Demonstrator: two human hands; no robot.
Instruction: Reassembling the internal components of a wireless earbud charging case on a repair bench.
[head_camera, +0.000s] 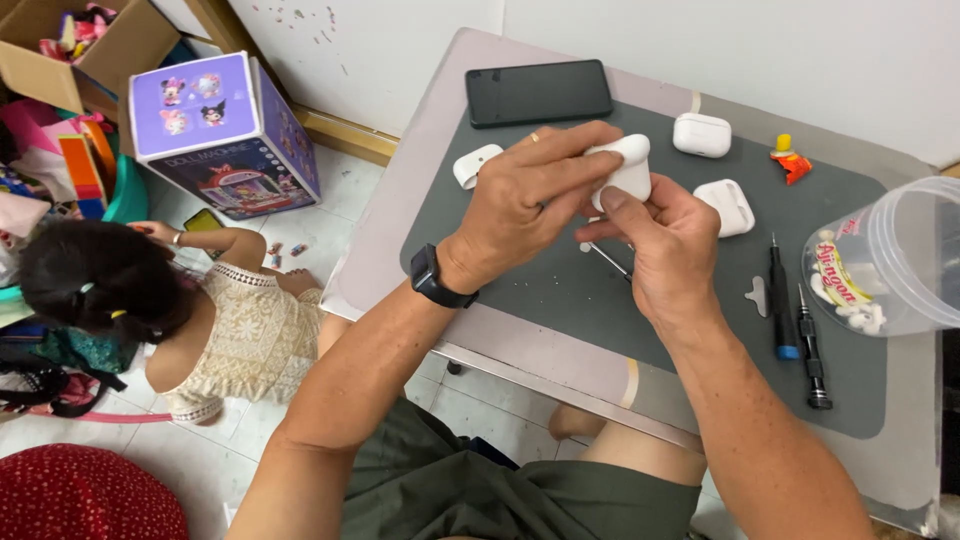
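- Left hand (530, 195) curls over a white earbud case (625, 165), fingers pressed on its top and near side; the case is held in the air above the dark grey work mat (520, 280), between both hands.
- Right hand (665, 240) pinches the case from below, thumb on its lower front face. A thin metal pick (608, 260) pokes out beneath this hand; I cannot tell how it is gripped.
- Step in hand, as judged: opening or prying the case shell, still at an early stage, since no seam gap shows.
- Next move likely calls for a firm counter-grip by the left hand while the pick works along the seam; slipping is the risk.
- Nearby on the mat: two more white cases (702, 134), a loose white lid (476, 165), two small screwdrivers (782, 300), a black phone (538, 92).
- A clear plastic tub (900, 260) sits at the right edge.
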